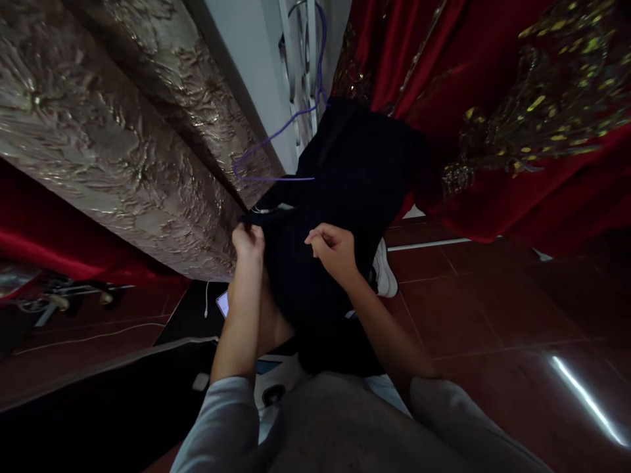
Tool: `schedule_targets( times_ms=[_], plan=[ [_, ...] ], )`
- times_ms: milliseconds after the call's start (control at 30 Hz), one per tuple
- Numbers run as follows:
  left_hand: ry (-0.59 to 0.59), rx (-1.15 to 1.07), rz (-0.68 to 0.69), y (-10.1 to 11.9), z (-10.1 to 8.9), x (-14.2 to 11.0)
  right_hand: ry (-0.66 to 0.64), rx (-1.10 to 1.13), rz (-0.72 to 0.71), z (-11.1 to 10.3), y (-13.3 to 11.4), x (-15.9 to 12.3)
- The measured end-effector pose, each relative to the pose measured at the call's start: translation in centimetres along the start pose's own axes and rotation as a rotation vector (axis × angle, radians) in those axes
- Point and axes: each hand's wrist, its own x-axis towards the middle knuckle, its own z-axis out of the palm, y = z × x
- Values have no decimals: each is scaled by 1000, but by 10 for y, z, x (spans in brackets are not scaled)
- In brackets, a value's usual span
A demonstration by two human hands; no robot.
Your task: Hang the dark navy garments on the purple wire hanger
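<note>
A black garment (345, 171) hangs from a purple wire hanger (276, 135) and drapes down over my lap. My left hand (249, 240) is closed on the left edge of this garment, its fingers pinched on the cloth. Just above it, a thin pale strip (273, 208) lies on the dark fabric; what it is I cannot tell. My right hand (335, 248) hovers over the middle of the garment with thumb and fingertips pressed together. Whatever is between them, if anything, is too small to make out.
Beige textured curtains (113, 138) hang at left, red cloth with gold sequins (557, 98) at right. A metal rack (303, 72) stands behind the hanger. A white shoe (385, 270) rests on the red tiled floor (473, 309). A lit phone (223, 303) and white cable (206, 301) lie at left.
</note>
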Motion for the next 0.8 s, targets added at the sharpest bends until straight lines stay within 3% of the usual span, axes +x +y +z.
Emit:
schedule_targets(
  times_ms=[100,200,300,367,433,500,567,667,733,800],
  plan=[
    [88,-99,-71,-24,8,-26,103,109,118,-10,29,-23],
    [29,-159,-93,-19,24,-55,215,32,171,-18,52,-47],
    [-251,1,71,6,46,-89,200,-179,-28,-17,51,-51],
    [-536,256,279,28,62,-112,122,-255,-178,-17,39,-41],
    [-736,465,500,47,74,-127,47,-241,-229,-20,27,-27],
    [-767,552,655,57,81,-131,10,-186,-175,-28,20,-14],
    [-724,559,695,56,82,-126,28,-160,-60,-38,17,-8],
    [-858,565,595,36,76,-109,15,-159,15,-53,8,-8],
    [-1036,643,494,19,69,-99,-143,-181,-54,-62,-8,-7],
    [-1117,848,438,5,59,-89,-283,-227,-182,-68,-27,2]
  ],
)
